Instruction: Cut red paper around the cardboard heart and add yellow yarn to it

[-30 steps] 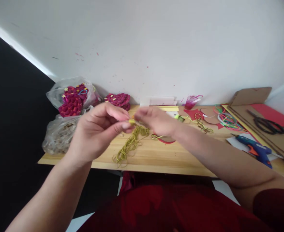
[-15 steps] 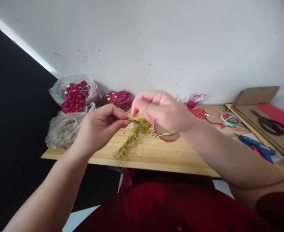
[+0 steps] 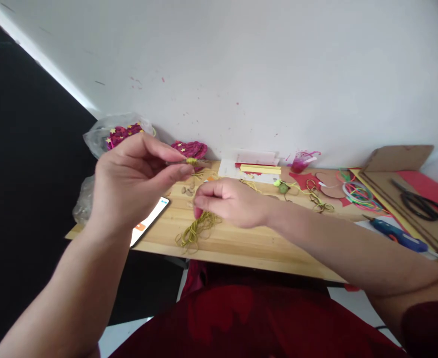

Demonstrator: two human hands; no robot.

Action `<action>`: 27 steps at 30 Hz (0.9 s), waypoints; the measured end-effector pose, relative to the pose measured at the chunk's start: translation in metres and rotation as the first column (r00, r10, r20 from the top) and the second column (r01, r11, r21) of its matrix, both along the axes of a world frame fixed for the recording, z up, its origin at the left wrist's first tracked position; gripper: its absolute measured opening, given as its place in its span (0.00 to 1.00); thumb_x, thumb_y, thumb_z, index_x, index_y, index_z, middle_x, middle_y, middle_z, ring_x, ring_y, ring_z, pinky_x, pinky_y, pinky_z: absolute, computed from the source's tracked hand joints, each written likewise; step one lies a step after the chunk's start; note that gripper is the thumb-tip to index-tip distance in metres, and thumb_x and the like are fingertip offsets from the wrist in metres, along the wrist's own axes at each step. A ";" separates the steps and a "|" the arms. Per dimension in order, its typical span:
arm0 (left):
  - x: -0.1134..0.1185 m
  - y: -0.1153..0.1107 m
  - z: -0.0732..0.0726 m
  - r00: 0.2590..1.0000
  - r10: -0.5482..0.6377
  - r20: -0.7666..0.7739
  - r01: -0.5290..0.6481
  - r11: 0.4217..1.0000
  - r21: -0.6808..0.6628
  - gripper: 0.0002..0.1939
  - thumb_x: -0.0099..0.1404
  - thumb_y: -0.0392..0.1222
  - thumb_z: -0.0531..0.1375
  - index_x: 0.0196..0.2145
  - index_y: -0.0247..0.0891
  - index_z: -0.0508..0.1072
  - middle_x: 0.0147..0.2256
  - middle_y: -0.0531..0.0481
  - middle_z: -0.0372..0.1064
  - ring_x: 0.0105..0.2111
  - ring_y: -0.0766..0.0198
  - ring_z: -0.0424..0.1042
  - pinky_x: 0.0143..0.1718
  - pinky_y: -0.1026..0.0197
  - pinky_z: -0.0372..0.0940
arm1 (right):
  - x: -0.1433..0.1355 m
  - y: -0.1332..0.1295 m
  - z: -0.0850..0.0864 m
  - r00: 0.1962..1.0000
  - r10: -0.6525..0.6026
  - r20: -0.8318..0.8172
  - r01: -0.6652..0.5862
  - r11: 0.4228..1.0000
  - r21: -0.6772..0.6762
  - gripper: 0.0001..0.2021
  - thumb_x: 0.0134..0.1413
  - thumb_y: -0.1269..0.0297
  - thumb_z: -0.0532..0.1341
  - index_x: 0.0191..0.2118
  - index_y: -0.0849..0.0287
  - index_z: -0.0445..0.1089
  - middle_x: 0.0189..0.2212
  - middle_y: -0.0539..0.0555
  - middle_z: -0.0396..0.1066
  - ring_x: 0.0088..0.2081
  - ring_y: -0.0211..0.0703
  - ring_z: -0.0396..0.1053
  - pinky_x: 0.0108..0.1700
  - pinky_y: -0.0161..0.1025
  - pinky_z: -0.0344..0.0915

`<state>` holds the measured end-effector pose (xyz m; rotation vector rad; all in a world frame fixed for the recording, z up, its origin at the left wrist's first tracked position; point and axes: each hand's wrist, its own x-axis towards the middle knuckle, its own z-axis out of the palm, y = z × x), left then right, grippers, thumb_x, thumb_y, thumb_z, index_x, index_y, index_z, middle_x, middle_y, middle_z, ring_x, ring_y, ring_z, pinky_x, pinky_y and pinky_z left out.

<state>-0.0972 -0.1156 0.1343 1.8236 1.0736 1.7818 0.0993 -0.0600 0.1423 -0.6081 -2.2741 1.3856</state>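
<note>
Raised above the table's left part, my left hand [image 3: 136, 184] pinches a thin dark stick [image 3: 174, 162] with olive-green thread [image 3: 192, 161] wound round it near the fingertips. My right hand [image 3: 228, 201] is lower and to the right, over the table, with its fingers curled together. Its fingertips are at the top of a loose olive-green yarn bundle [image 3: 194, 232]; what they pinch is too small to make out. The bundle's lower end lies spread on the wood.
A phone [image 3: 151, 221] lies by my left wrist. Behind are plastic bags [image 3: 94, 136] and dark-red rosettes [image 3: 191, 149]. Yellow strips [image 3: 260, 169], a green ball [image 3: 283, 188] and a stained cup [image 3: 301, 161] stand farther right, with coloured cords [image 3: 360, 194], a glue gun [image 3: 397, 233] and black scissors [image 3: 423, 205].
My left hand has risen and moved left with the stick. My right hand has lowered towards the yarn bundle. The phone, yellow strips and green ball now show.
</note>
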 end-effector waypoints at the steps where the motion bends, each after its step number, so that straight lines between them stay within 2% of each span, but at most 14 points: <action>1: 0.000 0.000 -0.001 0.995 0.060 -0.074 -0.060 0.998 -0.007 0.11 0.53 0.26 0.72 0.31 0.38 0.78 0.30 0.52 0.76 0.30 0.69 0.77 0.34 0.70 0.75 | 0.000 -0.001 0.001 0.998 0.050 -0.049 -0.050 0.999 -0.011 0.15 0.67 0.56 0.59 0.32 0.60 0.73 0.25 0.48 0.66 0.27 0.34 0.58 0.32 0.36 0.55; 3: 0.001 0.000 -0.001 0.989 -0.007 -0.147 -0.007 0.995 -0.100 0.09 0.54 0.28 0.71 0.31 0.37 0.78 0.29 0.52 0.76 0.28 0.69 0.76 0.32 0.70 0.75 | -0.001 0.000 0.004 0.981 0.014 -0.193 -0.018 1.000 -0.018 0.15 0.68 0.55 0.58 0.34 0.59 0.71 0.24 0.46 0.63 0.26 0.34 0.57 0.31 0.35 0.54; 6: 0.001 -0.002 0.000 0.970 -0.238 0.049 0.243 0.962 -0.128 0.10 0.56 0.30 0.71 0.35 0.39 0.77 0.29 0.52 0.75 0.27 0.65 0.78 0.32 0.65 0.77 | -0.002 0.003 0.002 0.964 -0.165 -0.206 0.165 0.986 -0.020 0.14 0.68 0.56 0.58 0.32 0.59 0.69 0.23 0.46 0.62 0.26 0.34 0.57 0.29 0.35 0.53; 7: 0.001 -0.001 0.000 0.969 -0.224 0.101 0.232 0.970 -0.071 0.12 0.56 0.30 0.71 0.37 0.40 0.78 0.30 0.53 0.76 0.27 0.65 0.78 0.32 0.64 0.78 | -0.003 0.002 0.001 0.979 -0.163 -0.125 0.163 0.987 -0.010 0.14 0.67 0.58 0.58 0.31 0.59 0.69 0.23 0.46 0.62 0.26 0.34 0.58 0.29 0.35 0.53; 9: -0.001 0.001 -0.002 0.997 -0.049 0.061 0.048 0.999 0.019 0.16 0.56 0.29 0.72 0.41 0.41 0.78 0.33 0.52 0.77 0.30 0.66 0.78 0.34 0.65 0.77 | -0.002 -0.004 0.000 0.999 -0.019 0.038 0.019 1.000 -0.008 0.12 0.65 0.62 0.60 0.30 0.60 0.70 0.23 0.47 0.65 0.26 0.33 0.60 0.30 0.35 0.55; 11: -0.003 0.003 -0.006 0.985 0.131 -0.113 -0.128 0.991 0.032 0.16 0.55 0.28 0.71 0.41 0.40 0.80 0.34 0.51 0.77 0.31 0.67 0.77 0.35 0.67 0.76 | -0.001 -0.008 0.004 0.993 0.117 -0.007 -0.117 0.992 -0.047 0.12 0.67 0.61 0.59 0.32 0.60 0.71 0.23 0.47 0.65 0.26 0.33 0.60 0.30 0.35 0.55; 12: -0.003 0.003 -0.007 0.973 0.137 -0.184 -0.140 0.990 -0.002 0.14 0.56 0.28 0.71 0.39 0.39 0.81 0.33 0.51 0.78 0.31 0.67 0.77 0.35 0.68 0.75 | 0.001 -0.007 0.007 0.992 0.099 -0.083 -0.103 0.993 -0.052 0.13 0.68 0.59 0.58 0.34 0.60 0.71 0.23 0.46 0.63 0.25 0.33 0.59 0.29 0.34 0.54; 14: -0.001 0.001 -0.007 0.986 -0.001 -0.168 -0.017 0.994 -0.106 0.10 0.57 0.28 0.70 0.36 0.39 0.81 0.31 0.52 0.77 0.30 0.68 0.77 0.33 0.68 0.75 | 0.002 -0.003 0.012 0.971 -0.057 -0.234 0.051 0.998 -0.031 0.15 0.70 0.57 0.56 0.35 0.60 0.71 0.22 0.46 0.61 0.25 0.33 0.57 0.28 0.34 0.52; 16: 0.004 -0.002 -0.005 0.992 -0.123 0.007 0.123 0.984 -0.131 0.09 0.56 0.28 0.70 0.34 0.39 0.79 0.30 0.53 0.77 0.29 0.67 0.78 0.34 0.67 0.76 | 0.000 0.002 0.010 0.960 -0.161 -0.231 0.163 0.987 -0.010 0.15 0.69 0.57 0.57 0.34 0.60 0.71 0.22 0.46 0.61 0.25 0.34 0.57 0.28 0.34 0.52; 18: 0.005 -0.003 -0.003 0.996 -0.041 0.078 0.046 0.997 -0.056 0.10 0.55 0.28 0.71 0.33 0.39 0.79 0.31 0.53 0.78 0.31 0.67 0.78 0.36 0.66 0.76 | -0.002 0.002 0.005 0.990 -0.123 -0.068 0.125 0.992 0.015 0.14 0.66 0.58 0.60 0.31 0.61 0.73 0.23 0.47 0.64 0.26 0.34 0.59 0.30 0.35 0.55; 21: 0.002 -0.002 -0.003 0.966 0.206 -0.159 -0.200 0.978 0.054 0.10 0.56 0.28 0.71 0.34 0.40 0.80 0.32 0.52 0.78 0.32 0.68 0.76 0.36 0.68 0.75 | -0.004 -0.002 0.002 0.996 0.049 -0.076 -0.048 0.999 0.020 0.15 0.67 0.56 0.60 0.32 0.60 0.73 0.26 0.48 0.66 0.29 0.35 0.61 0.34 0.36 0.58; 23: 0.001 -0.003 -0.004 0.954 0.119 -0.274 -0.122 0.993 0.007 0.08 0.57 0.28 0.70 0.33 0.39 0.80 0.32 0.52 0.78 0.32 0.68 0.76 0.36 0.68 0.75 | -0.004 -0.001 0.006 0.978 -0.029 -0.207 0.035 0.999 0.026 0.16 0.69 0.54 0.57 0.34 0.59 0.71 0.25 0.47 0.64 0.28 0.35 0.60 0.33 0.36 0.57; 25: 0.002 -0.004 -0.003 0.989 -0.064 -0.136 0.057 0.997 -0.054 0.09 0.57 0.28 0.70 0.33 0.39 0.78 0.34 0.51 0.78 0.33 0.66 0.78 0.38 0.65 0.76 | -0.004 0.002 0.007 0.957 -0.153 -0.248 0.167 0.985 0.034 0.16 0.70 0.54 0.56 0.33 0.58 0.70 0.25 0.47 0.62 0.28 0.35 0.59 0.32 0.35 0.56; 27: 0.004 -0.005 -0.001 0.999 -0.033 0.010 0.033 0.999 0.005 0.10 0.55 0.27 0.71 0.33 0.38 0.77 0.35 0.51 0.78 0.34 0.65 0.78 0.40 0.63 0.76 | -0.004 0.002 0.006 0.981 -0.132 -0.139 0.143 0.987 0.071 0.15 0.67 0.56 0.60 0.31 0.59 0.69 0.25 0.47 0.63 0.28 0.35 0.59 0.32 0.35 0.57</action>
